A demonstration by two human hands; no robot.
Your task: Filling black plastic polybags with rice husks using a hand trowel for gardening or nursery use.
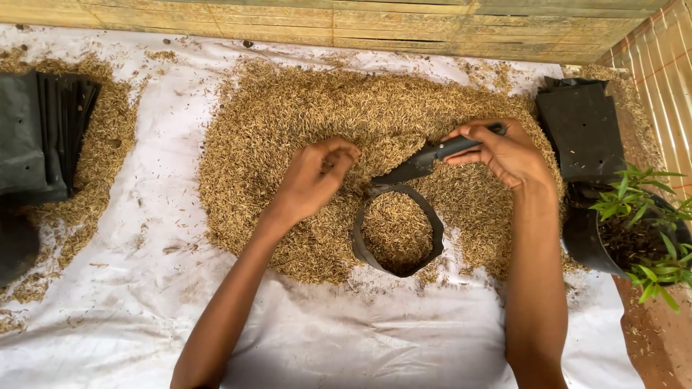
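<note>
Black plastic grow bags [43,137], flat and stacked on edge, sit at the far left on a white sheet [144,288] that covers the floor, with loose husk scattered around them. Next, centre: a broad heap of golden rice husk [288,122], spread wide on the sheet. The person's left hand [310,180] hovers over the heap, fingers [339,155] bunched together in a pinch, apparently gripping a small take of husk, though what lies inside the pinch cannot be made out. Just right of it and slightly nearer stands one open black grow bag [398,230], mouth up, bedded in the heap's near edge; its upper lip is drawn out to a point and held by the right hand [504,155], whose fingers are clamped on that stretched black rim. Husk shows inside the bag, reaching well up toward the brim but not level with it, so filling seems largely done with a little topping-up left. Further right: a second pile of flat black bags [580,130], and below it a black pot with a green leafy seedling [634,230] rooted in dark soil, standing off the sheet's edge. Behind everything runs a wall of bamboo slats [360,25].
</note>
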